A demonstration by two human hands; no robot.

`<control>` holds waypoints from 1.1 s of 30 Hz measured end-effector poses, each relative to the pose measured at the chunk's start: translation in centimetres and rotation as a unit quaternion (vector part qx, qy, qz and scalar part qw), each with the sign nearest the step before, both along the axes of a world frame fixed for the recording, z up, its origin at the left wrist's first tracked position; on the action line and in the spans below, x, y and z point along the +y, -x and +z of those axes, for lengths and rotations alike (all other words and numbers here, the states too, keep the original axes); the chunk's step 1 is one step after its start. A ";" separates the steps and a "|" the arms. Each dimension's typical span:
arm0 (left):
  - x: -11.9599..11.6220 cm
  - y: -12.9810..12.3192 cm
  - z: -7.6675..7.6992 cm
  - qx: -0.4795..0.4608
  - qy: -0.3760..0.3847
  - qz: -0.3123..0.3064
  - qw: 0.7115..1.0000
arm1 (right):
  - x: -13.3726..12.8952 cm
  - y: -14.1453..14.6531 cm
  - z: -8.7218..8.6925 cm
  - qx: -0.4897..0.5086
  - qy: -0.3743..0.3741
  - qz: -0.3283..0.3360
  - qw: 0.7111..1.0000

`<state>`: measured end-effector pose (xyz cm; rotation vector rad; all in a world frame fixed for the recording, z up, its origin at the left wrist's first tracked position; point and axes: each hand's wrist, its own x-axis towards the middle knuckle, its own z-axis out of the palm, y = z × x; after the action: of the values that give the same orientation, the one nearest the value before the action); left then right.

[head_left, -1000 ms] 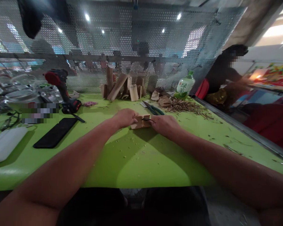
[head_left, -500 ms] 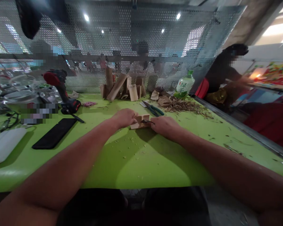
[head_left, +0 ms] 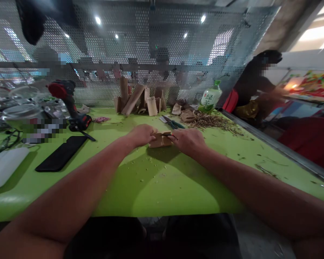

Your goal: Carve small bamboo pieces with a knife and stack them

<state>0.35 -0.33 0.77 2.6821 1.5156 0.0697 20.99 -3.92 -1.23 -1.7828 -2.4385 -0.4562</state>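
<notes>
My left hand (head_left: pixel 142 135) and my right hand (head_left: pixel 189 141) are closed tight on a tan wooden piece (head_left: pixel 160 140), right over the green table (head_left: pixel 162 190) (I can't tell if it touches).

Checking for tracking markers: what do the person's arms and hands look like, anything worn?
Both forearms are bare as far as the view shows, with no sleeve on either. The left hand and right hand are ungloved. No watch, band, cable or marker is visible on them. Dark clothing shows below the table edge.
</notes>
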 end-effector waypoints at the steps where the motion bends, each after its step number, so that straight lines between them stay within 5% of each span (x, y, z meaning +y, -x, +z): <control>1: 0.0 0.0 0.0 -0.002 0.002 0.004 1.000 | 0.0 0.0 -0.1 0.006 0.004 -0.003 1.000; 14: 0.1 0.0 -0.3 0.011 -0.015 0.005 1.000 | 1.4 0.1 0.1 0.024 0.143 0.001 0.989; 23: 0.3 0.1 -0.4 -0.024 0.016 0.007 1.000 | 0.0 0.0 -0.1 0.013 0.031 -0.007 0.999; 33: 0.6 0.2 -0.6 -0.015 0.013 0.005 1.000 | 0.5 0.2 -0.5 0.017 0.034 -0.018 0.999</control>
<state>0.16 0.27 0.21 2.6404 1.5113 0.0907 20.82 -3.46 -1.71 -1.8482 -2.4315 -0.3474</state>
